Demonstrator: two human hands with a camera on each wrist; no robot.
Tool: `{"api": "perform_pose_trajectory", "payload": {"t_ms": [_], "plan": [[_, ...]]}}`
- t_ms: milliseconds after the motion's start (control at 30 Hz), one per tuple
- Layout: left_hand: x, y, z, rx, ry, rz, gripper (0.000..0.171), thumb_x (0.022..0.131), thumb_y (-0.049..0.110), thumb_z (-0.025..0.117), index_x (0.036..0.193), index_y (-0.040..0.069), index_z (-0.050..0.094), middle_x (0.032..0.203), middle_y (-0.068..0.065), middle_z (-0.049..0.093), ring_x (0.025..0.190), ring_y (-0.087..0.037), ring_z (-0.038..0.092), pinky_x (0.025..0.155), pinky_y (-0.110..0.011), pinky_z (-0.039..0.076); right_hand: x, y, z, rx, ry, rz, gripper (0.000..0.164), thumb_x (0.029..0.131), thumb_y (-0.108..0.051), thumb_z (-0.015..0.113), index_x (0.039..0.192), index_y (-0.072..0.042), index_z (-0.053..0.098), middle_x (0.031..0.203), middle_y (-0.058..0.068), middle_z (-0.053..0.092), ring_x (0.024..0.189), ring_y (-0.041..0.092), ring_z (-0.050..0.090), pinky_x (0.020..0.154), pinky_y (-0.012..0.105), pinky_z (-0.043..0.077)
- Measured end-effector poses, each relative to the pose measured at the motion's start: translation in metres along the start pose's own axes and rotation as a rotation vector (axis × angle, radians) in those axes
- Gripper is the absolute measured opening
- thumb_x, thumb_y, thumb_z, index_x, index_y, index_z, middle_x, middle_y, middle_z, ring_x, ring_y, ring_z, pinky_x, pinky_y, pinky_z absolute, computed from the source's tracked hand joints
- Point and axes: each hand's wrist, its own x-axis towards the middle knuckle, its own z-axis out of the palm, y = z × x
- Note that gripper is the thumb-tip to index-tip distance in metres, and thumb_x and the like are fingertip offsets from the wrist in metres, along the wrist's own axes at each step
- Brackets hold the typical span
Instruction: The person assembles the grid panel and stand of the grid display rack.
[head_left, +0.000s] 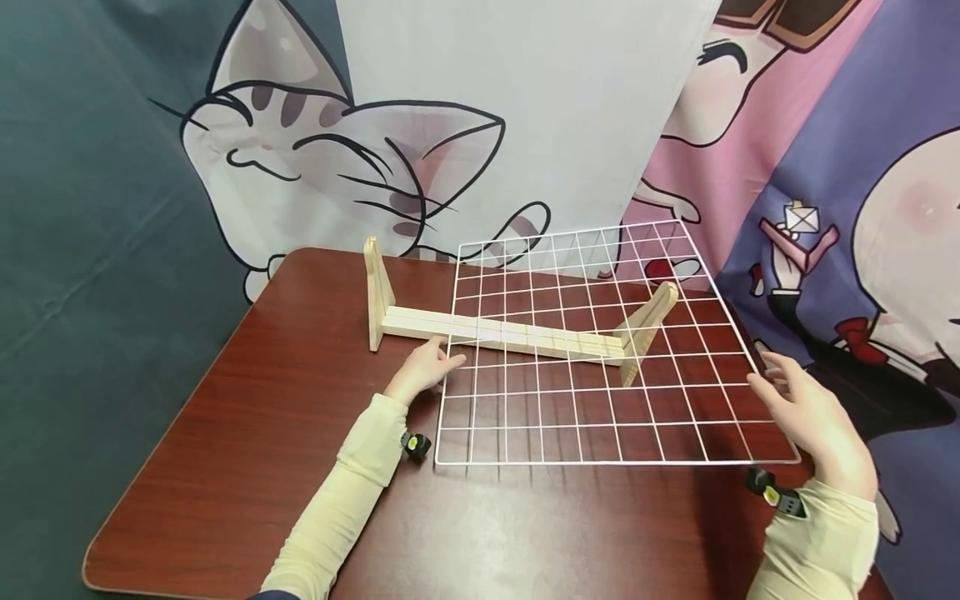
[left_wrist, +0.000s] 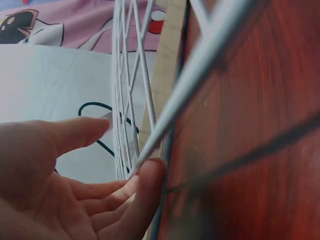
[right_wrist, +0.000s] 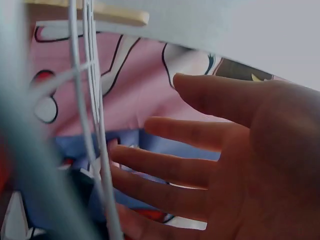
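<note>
A white wire grid panel [head_left: 573,389] lies slanted over a pale wooden stand, its near edge low above the table. The stand has a long slatted bar [head_left: 420,323] between two upright end pieces, the left one [head_left: 373,296] beside the grid and the right one [head_left: 647,329] seen through its wires. My left hand [head_left: 426,368] is at the grid's left edge; in the left wrist view its fingers [left_wrist: 150,182] support the edge wire from below, thumb apart from it. My right hand [head_left: 813,417] is at the right edge, fingers [right_wrist: 165,165] extended and fingertips right at the wire.
Beneath everything is a reddish-brown table [head_left: 285,442] with rounded corners. Cartoon-printed cloth [head_left: 585,100] hangs behind it and along its right side. The grid's far corner reaches up in front of the cloth.
</note>
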Motion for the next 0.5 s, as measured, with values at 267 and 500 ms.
{"api": "perform_pose_trajectory", "payload": {"t_ms": [267, 500], "plan": [[-0.008, -0.005, 0.011, -0.204, -0.097, -0.069, 0.071, 0.095, 0.032, 0.06, 0.149, 0.003, 0.026, 0.089, -0.017, 0.066, 0.048, -0.01, 0.059, 0.051, -0.03, 0.057, -0.008, 0.019, 0.009, -0.015, -0.096, 0.065, 0.068, 0.102, -0.043, 0.037, 0.144, 0.01, 0.026, 0.131, 0.041, 0.044, 0.114, 0.056, 0.048, 0.084, 0.06, 0.041], [-0.013, -0.013, 0.011, -0.342, -0.182, -0.082, 0.047, 0.098, 0.024, 0.053, 0.132, -0.003, 0.035, 0.079, -0.012, 0.059, 0.054, -0.014, 0.061, 0.051, -0.028, 0.057, -0.01, 0.018, 0.028, 0.019, 0.058, 0.104, 0.058, 0.103, -0.036, 0.039, 0.137, 0.01, 0.038, 0.11, 0.034, 0.063, 0.096, 0.044, 0.064, 0.076, 0.05, 0.046]]}}
